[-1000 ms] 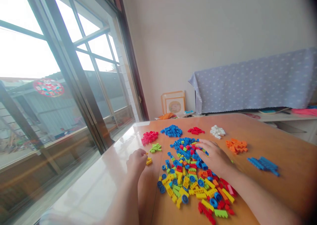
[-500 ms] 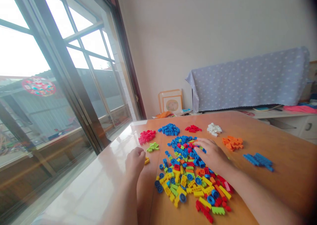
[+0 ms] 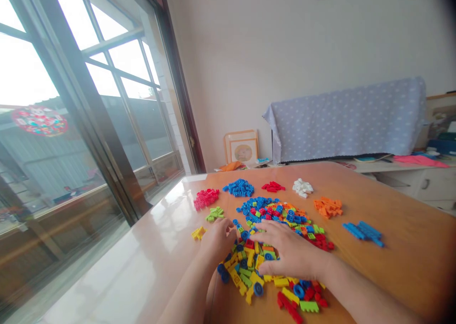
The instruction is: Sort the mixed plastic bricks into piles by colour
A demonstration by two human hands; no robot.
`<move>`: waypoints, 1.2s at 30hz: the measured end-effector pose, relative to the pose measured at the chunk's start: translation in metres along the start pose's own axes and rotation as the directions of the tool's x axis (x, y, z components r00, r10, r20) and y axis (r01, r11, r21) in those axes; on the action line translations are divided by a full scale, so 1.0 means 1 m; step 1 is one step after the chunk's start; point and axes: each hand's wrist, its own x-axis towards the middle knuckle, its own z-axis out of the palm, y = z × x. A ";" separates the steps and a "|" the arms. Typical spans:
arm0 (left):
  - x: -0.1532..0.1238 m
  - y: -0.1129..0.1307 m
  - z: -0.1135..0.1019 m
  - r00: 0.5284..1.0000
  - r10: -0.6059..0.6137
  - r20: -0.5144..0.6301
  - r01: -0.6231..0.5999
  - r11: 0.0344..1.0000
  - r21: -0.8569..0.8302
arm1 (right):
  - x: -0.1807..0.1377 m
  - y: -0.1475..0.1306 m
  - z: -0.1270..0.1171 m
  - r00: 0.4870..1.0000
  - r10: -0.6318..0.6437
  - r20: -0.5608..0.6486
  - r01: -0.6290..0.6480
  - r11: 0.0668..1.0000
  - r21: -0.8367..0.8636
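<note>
Block pile (image 3: 250, 257), lower centre of frame: right hand (image 3: 288, 250), grip released, best picks singly; left hand (image 3: 218, 238) curled, hold indiscernible.

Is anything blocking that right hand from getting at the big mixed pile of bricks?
Nothing visible: the right hand is spread over the mixed pile, hiding part of it. The left hand is by the pile's left edge, not between them. Whether the right hand touches the pile is hard to tell.
</note>
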 end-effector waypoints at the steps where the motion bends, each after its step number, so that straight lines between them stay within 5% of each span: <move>1: -0.001 0.002 0.000 1.000 0.015 0.012 -0.015 1.000 0.001 | -0.001 -0.005 0.002 0.998 -0.019 0.053 0.019 1.000 -0.002; 4: -0.002 0.009 0.000 0.999 0.031 0.035 -0.031 0.999 0.009 | 0.000 -0.009 0.010 0.995 -0.033 0.090 0.036 0.999 -0.026; 15: 0.000 0.019 0.006 0.991 0.117 0.064 -0.116 0.993 -0.016 | 0.011 0.037 0.015 0.957 0.122 -0.263 -0.184 0.956 -0.227; 22: 0.001 0.019 0.006 0.980 0.198 0.012 -0.198 0.980 -0.020 | 0.012 0.059 0.015 0.903 0.109 -0.415 -0.239 0.931 -0.275; 36: 0.000 0.031 0.006 0.954 0.297 0.026 -0.294 0.951 -0.099 | 0.020 0.057 0.022 0.925 0.128 -0.358 -0.235 0.932 -0.275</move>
